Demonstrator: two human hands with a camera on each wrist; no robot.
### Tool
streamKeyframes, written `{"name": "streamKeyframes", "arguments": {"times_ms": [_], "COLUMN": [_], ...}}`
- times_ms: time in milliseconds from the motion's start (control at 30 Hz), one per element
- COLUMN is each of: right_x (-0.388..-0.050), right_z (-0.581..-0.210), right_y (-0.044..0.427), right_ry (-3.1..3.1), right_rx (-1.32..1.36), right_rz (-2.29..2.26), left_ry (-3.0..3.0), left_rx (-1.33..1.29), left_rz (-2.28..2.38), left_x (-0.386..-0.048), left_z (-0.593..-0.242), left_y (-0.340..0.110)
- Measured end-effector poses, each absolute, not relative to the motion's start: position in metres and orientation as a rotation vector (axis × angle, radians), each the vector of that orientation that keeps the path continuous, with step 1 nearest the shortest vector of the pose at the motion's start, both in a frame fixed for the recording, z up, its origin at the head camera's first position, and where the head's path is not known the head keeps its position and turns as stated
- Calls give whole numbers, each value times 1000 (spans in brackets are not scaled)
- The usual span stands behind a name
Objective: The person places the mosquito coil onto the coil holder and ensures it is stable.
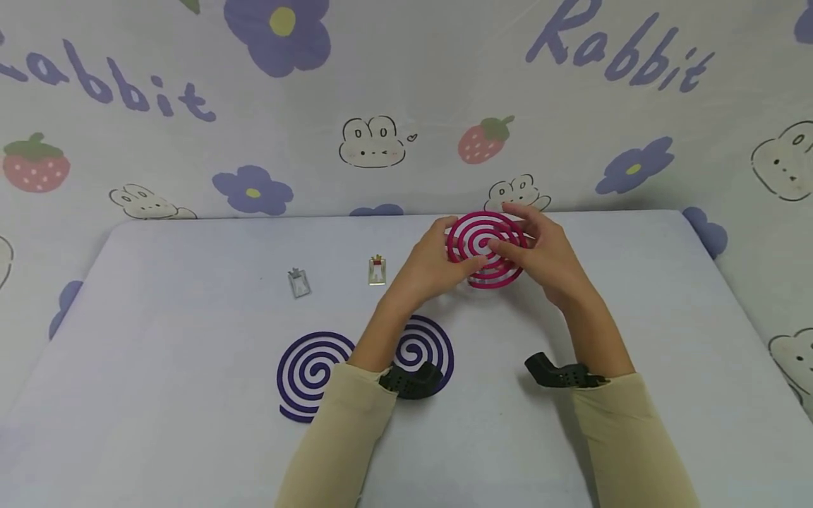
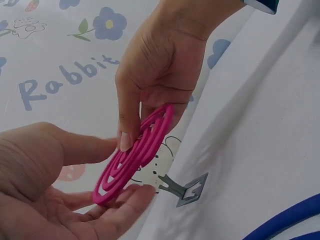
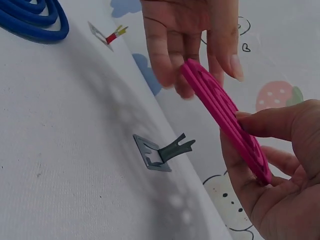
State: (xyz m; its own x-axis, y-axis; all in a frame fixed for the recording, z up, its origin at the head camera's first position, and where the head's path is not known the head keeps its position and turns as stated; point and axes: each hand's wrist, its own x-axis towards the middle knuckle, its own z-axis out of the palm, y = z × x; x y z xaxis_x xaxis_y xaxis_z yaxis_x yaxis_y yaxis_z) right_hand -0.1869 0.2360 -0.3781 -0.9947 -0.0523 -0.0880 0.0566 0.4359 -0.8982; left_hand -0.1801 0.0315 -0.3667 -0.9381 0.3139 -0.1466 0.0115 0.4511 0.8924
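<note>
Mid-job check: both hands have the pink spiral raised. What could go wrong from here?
The thin loops of the pink spiral might crack or spread if the left hand and right hand pull unevenly.
In the wrist views, a pronged grey stand sits near it, so lowering the hands might knock that over.
The left arm overlaps both blue spirals in the head view; it might drag them.

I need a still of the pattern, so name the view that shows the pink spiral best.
The head view: it shows the pink spiral nearly face-on, its coils readable despite the left hand and right hand covering parts. Both wrist views show it closer but steeply tilted, so its coils crowd together.
</note>
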Motion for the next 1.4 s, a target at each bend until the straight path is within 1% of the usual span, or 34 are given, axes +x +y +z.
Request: {"name": "streamKeyframes", "arguments": {"times_ms": [200, 300, 500, 800, 1400], "right_x": [-188, -189, -189, -188, -191], "right_z": [-381, -384, -387, -393, -398], "right_y": [237, 236, 234, 236, 231], "right_ry": [2520, 2497, 2468, 2487, 2532], "right_rx": [96, 112, 96, 126, 131], "right_rz": [-1650, -1648, -1600, -1605, -1615], "left_ry": [2230, 2179, 2190, 2303, 2439], "left_rx": [148, 94, 34, -28, -19], "left_rz": [1816, 1896, 1898, 1839, 1744], "left_x": [-185, -185, -185, -186, -192], "left_z": [-377, -382, -392, -397, -401], "left_y": [38, 40, 46, 55, 56]}}
